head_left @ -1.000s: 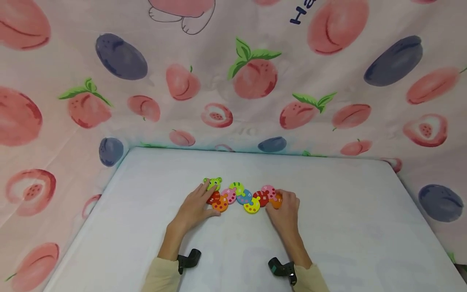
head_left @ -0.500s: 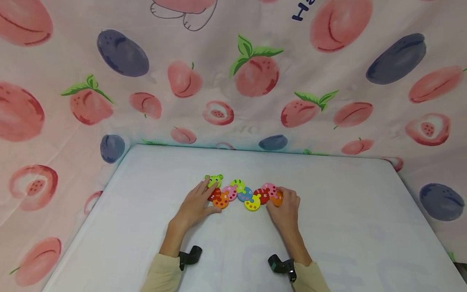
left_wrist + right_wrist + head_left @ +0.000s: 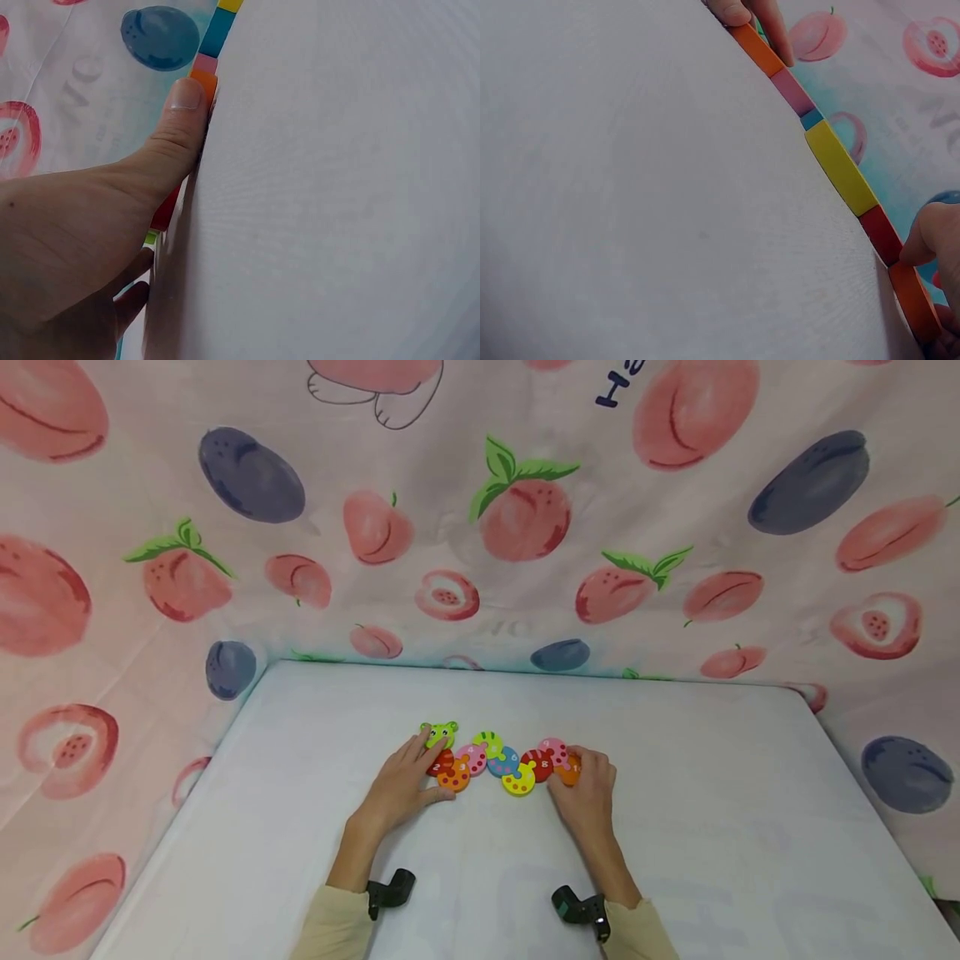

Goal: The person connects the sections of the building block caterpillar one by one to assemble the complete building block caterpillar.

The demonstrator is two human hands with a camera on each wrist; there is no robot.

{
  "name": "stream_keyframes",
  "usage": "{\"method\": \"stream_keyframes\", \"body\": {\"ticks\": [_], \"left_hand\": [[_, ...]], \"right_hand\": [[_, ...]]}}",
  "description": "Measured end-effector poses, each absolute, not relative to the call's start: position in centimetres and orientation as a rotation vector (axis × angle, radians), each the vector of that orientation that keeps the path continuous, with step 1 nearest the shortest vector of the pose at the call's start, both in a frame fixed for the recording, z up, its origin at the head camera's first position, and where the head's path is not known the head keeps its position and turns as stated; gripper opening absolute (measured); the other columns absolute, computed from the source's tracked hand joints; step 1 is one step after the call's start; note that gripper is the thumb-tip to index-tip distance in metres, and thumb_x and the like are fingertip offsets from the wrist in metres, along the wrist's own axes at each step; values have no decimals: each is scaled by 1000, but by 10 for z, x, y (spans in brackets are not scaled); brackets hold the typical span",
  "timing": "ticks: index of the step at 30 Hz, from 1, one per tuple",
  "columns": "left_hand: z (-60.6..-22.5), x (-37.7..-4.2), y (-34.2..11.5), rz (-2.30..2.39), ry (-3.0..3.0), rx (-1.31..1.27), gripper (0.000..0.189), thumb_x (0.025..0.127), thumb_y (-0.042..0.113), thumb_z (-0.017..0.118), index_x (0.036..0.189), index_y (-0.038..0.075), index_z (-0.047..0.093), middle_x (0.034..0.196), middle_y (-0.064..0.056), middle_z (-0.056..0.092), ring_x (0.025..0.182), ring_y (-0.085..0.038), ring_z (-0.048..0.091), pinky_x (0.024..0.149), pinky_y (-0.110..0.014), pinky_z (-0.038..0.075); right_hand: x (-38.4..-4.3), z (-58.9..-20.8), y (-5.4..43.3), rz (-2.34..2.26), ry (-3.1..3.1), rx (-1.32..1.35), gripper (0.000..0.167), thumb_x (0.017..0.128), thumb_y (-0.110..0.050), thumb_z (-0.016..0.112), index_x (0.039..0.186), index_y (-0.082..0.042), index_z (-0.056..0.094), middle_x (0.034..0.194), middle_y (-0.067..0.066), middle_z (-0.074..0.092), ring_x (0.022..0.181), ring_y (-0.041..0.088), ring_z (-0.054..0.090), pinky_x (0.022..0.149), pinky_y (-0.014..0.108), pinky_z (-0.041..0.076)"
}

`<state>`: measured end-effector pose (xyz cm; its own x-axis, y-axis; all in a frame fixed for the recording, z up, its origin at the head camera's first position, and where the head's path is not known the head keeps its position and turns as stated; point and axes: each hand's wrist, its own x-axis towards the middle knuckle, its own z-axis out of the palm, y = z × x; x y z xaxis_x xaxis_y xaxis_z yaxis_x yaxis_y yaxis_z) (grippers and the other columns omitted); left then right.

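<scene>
A caterpillar number puzzle (image 3: 518, 780) lies flat on the white table, its round colored pieces linked in a wavy row. My left hand (image 3: 397, 783) rests at its left end, fairly straight fingers reaching over the green head piece (image 3: 443, 732) and the red piece marked 2 (image 3: 435, 766). In the left wrist view, my left thumb lies along the edge of an orange piece (image 3: 204, 76). At the other end my right hand (image 3: 588, 793) pinches the orange tail piece (image 3: 915, 304) between thumb and fingers, partly covering it. A pink piece (image 3: 553, 750) adjoins the tail.
The white table (image 3: 735, 827) stretches out around the puzzle. Behind it and on the left hangs a fruit-printed cloth (image 3: 315, 468). Black wrist cameras, one on the left wrist (image 3: 392, 890) and one on the right wrist (image 3: 576, 906), stick out inward over the table.
Both hands and the puzzle keep their places relative to each other. The head view has only shifted slightly up and down.
</scene>
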<state>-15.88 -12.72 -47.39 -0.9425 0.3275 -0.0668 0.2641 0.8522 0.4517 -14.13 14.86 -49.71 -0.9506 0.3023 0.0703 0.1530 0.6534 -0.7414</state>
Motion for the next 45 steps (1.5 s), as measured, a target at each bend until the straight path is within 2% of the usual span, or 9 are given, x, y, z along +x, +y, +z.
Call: {"method": "stream_keyframes", "body": {"ticks": [19,28,36,41,45], "left_hand": [[-476,-158,-127,686,2890,459,85,79,51,73,151,25,36,163,-8,19,148,-35,23,117,-57,27],[-475,-158,-128,701,2891,454,84,80,51,73,151,25,36,163,-8,19,148,-35,22,117,-57,26],[-477,-158,-129,691,2861,458,84,80,52,72,151,25,35,163,-8,18,148,-36,21,117,-59,26],[-475,-160,-132,742,2829,452,79,84,51,68,151,27,35,164,-8,17,149,-34,20,117,-58,26],[-472,-161,-133,816,2821,428,77,89,49,64,153,21,32,163,-10,18,149,-34,22,118,-56,27]], "right_hand": [[-139,-499,147,1151,-2658,-369,49,81,-12,69,127,-4,52,126,18,46,116,31,39,91,48,51],[-141,-497,150,1274,-2617,-407,48,83,-12,66,129,-6,51,132,16,44,121,31,37,99,51,47],[-140,-499,150,1323,-2572,-422,45,84,-12,65,127,-5,51,130,16,46,121,30,38,99,52,48],[-141,-499,150,1315,-2541,-409,43,85,-12,66,126,-6,52,129,16,47,121,30,39,98,51,48],[-142,-497,151,1328,-2537,-412,43,86,-13,66,126,-6,52,130,16,47,122,30,39,99,51,48]]}}
